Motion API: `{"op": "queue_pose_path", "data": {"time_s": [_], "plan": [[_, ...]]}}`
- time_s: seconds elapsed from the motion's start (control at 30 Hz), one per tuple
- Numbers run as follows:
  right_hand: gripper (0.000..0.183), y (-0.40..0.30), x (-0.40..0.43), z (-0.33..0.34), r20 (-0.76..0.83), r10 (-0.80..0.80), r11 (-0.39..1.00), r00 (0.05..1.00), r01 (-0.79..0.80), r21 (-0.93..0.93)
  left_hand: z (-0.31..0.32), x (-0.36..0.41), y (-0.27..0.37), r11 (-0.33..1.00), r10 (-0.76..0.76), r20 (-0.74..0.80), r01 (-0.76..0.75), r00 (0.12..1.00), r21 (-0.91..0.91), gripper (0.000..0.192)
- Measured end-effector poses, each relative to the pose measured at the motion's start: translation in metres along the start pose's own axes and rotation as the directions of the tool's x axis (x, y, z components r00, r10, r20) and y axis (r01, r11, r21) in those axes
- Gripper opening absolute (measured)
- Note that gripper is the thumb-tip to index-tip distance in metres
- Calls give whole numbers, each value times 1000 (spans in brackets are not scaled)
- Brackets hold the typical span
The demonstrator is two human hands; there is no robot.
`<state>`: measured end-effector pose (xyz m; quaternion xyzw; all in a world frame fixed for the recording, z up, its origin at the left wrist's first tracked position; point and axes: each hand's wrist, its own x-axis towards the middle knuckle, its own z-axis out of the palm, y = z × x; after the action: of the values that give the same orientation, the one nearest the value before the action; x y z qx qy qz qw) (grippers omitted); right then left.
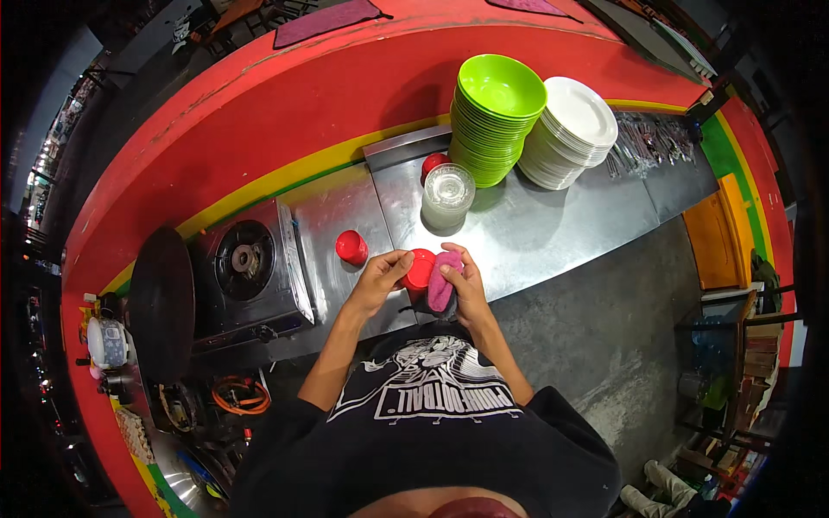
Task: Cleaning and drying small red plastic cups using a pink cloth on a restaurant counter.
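My left hand (383,280) grips a small red cup (420,269) by its left side, the cup's round face turned up. A folded pink cloth (444,282) is in my right hand (467,285), pinched between thumb and fingers against the cup's right side. Another red cup (352,248) rests on the steel counter (337,201) to the left of my hands. Beyond my hands stands a stack of clear plastic containers or lids (448,194), with a further red cup (434,166) partly hidden behind it.
Tall stacks of green bowls (495,123) and white plates (573,129) stand at the back. Cutlery (654,142) in clear plastic lies farther right. A gas stove (249,265) and a large dark pan (162,304) are at left. A red wall (291,116) borders the counter.
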<state>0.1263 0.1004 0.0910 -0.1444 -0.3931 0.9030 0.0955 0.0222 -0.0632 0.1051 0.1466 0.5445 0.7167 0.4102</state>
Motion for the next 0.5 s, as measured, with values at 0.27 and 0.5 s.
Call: {"op": "queue_pose_path", "data": {"time_s": [0.27,0.5], "plan": [[44,0,5,-1,-70,-40,996,997,46,80,5,1,-25,938,35,20,-26,999,-345,35],[42,-5,-2,-2,29,99,994,995,-97,-45,1,1,-11,988,-20,1,20,1000,-151,34]]}}
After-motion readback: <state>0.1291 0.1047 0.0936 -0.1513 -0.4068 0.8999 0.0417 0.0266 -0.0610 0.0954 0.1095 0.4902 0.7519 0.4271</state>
